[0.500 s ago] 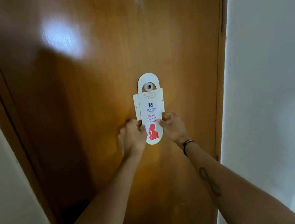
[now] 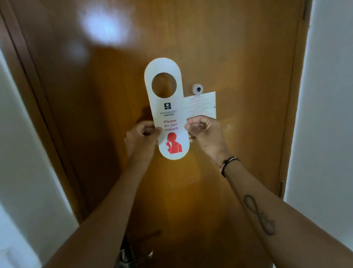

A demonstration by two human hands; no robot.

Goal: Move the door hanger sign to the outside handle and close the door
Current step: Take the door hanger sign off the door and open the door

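Both hands hold the white, round-ended card door hanger sign (image 2: 168, 109) upright just in front of the varnished brown wooden door (image 2: 239, 53). The left hand (image 2: 142, 136) pinches its left edge and the right hand (image 2: 202, 129) its right edge, fingers (image 2: 190, 123) clenched on the card at the red "Please do not disturb" lettering. Gripping both edges low down probably keeps the thin card flat and leaves its round hole unobstructed, ready to slip over a handle.

The sign hangs on nothing; the small grey peephole (image 2: 197, 89) and the white paper notice (image 2: 203, 106) beneath it sit just to its right. The metal lever handle (image 2: 133, 258) shows low on the left, partly hidden by the left forearm. White walls (image 2: 341, 106) close in on both sides, so sideways room looks tight.
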